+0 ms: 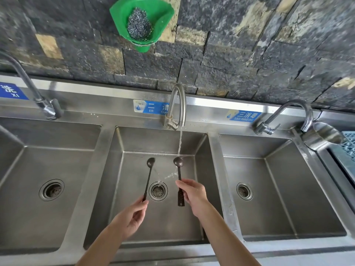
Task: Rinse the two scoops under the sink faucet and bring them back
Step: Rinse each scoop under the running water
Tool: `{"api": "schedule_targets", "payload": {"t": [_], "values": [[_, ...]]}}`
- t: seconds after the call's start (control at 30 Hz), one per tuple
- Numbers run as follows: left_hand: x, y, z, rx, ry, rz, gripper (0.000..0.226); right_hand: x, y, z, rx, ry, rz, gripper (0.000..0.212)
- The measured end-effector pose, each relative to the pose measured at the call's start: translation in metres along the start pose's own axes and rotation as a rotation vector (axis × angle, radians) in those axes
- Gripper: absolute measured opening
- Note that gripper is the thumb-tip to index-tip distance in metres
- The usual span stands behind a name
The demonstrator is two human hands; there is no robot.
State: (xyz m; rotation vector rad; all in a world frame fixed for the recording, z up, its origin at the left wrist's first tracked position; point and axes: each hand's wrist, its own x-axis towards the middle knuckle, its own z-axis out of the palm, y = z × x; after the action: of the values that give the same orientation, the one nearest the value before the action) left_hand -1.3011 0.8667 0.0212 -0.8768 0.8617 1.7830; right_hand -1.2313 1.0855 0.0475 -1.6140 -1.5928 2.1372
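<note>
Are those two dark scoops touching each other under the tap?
Apart. The head view shows bare sink floor between the left scoop and the right scoop, one held in each hand; only the right one sits in the water stream.

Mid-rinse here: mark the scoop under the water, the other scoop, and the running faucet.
scoop under the water (178, 161), head view, on its bowl.
other scoop (150, 162), head view, on its bowl.
running faucet (179, 96), head view, on its curved neck.
</note>
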Motion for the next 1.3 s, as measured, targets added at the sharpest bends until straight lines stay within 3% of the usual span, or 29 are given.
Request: {"api": "schedule_targets", "payload": {"t": [0.27, 0.57, 0.83, 1.07, 1.3], "values": [[-0.004, 0.003, 0.007, 0.487, 0.224, 0.290, 0.043, 0.003, -0.007, -0.002, -0.080, 0.014, -0.043, 0.028], [0.009, 0.009, 0.038, 0.647, 0.174, 0.412, 0.042, 0.007, -0.015, -0.015, -0.034, 0.065, -0.085, 0.022], [0.016, 0.003, 0.044, 0.553, 0.105, 0.368, 0.043, 0.010, -0.012, -0.022, 0.014, 0.086, -0.078, 0.022], [0.022, 0.003, 0.026, 0.144, -0.053, 0.141, 0.034, 0.011, -0.007, -0.019, -0.029, 0.028, -0.050, 0.024], [0.023, -0.004, 0.005, 0.034, -0.104, 0.015, 0.021, 0.012, 0.001, -0.012, -0.005, -0.050, 0.011, 0.021]]}}
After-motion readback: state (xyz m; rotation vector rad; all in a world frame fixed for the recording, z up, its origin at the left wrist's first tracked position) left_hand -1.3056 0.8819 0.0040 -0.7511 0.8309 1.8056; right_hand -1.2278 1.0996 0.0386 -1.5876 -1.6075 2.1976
